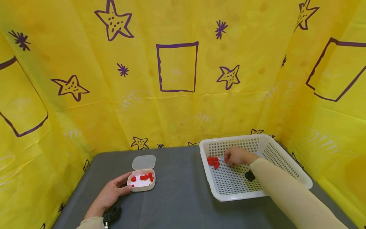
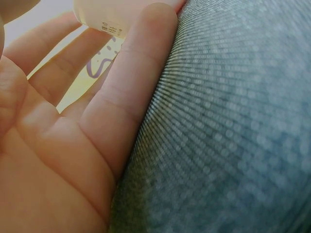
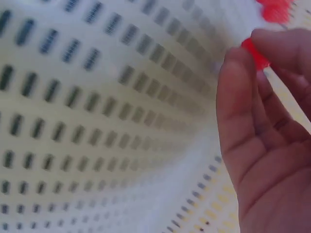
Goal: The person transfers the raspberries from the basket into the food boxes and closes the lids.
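Observation:
My left hand grips the left side of a small white lidded box on the table, thumb at the near corner and fingers at the far one. Several small red pieces lie inside, and its pale lid is folded back behind it. In the left wrist view, the thumb and fingers touch the box. My right hand is inside a white slotted plastic basket. Between thumb and fingertips it pinches a small red piece, best seen in the right wrist view. Its exact kind is unclear.
A cluster of red pieces lies at the left of the basket floor, beside the right hand. The basket's raised rim surrounds that hand. Dark grey cloth covers the table, and a yellow patterned curtain stands behind and at both sides.

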`<state>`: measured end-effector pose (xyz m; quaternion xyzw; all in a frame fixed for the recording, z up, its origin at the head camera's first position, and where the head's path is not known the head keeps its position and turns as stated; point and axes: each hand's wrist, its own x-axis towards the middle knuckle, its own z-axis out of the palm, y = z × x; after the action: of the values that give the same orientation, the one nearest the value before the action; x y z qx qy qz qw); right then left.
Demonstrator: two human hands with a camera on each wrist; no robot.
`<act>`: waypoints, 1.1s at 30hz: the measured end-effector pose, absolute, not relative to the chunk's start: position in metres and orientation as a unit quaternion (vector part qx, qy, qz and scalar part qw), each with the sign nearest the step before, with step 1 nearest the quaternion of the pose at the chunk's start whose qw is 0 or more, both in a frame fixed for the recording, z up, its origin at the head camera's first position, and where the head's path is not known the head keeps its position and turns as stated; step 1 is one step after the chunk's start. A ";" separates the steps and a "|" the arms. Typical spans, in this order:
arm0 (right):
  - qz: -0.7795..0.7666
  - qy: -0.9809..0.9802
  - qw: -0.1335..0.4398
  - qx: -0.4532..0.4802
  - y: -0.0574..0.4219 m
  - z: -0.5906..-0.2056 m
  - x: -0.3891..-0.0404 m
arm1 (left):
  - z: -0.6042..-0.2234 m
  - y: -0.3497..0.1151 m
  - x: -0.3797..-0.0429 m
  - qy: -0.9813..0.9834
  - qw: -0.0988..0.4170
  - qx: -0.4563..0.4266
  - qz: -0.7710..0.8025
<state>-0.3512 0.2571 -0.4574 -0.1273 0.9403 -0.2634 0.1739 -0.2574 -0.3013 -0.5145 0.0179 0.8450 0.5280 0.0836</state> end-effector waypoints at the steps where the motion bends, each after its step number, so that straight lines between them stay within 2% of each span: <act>1: -0.280 0.936 0.173 -0.121 0.258 -0.455 -0.351 | -0.514 -0.301 -0.257 0.844 0.084 0.017 0.530; 9: -0.525 0.828 0.169 -0.097 0.265 -0.427 -0.351 | -0.513 -0.299 -0.257 0.836 0.086 0.011 0.542; 14: -0.636 0.747 0.163 -0.105 0.247 -0.404 -0.354 | -0.511 -0.299 -0.255 0.840 0.087 0.012 0.535; 23: -0.749 0.636 0.167 -0.086 0.164 -0.369 -0.349 | -0.511 -0.300 -0.255 0.840 0.088 0.012 0.536; 33: -0.724 0.657 0.179 -0.113 0.049 -0.373 -0.334 | -0.514 -0.300 -0.255 0.837 0.084 0.017 0.540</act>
<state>-0.3335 0.0487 -0.3732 -0.1134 0.6568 -0.7236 0.1792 -0.2554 -0.3004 -0.5136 0.0173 0.8374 0.5398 0.0842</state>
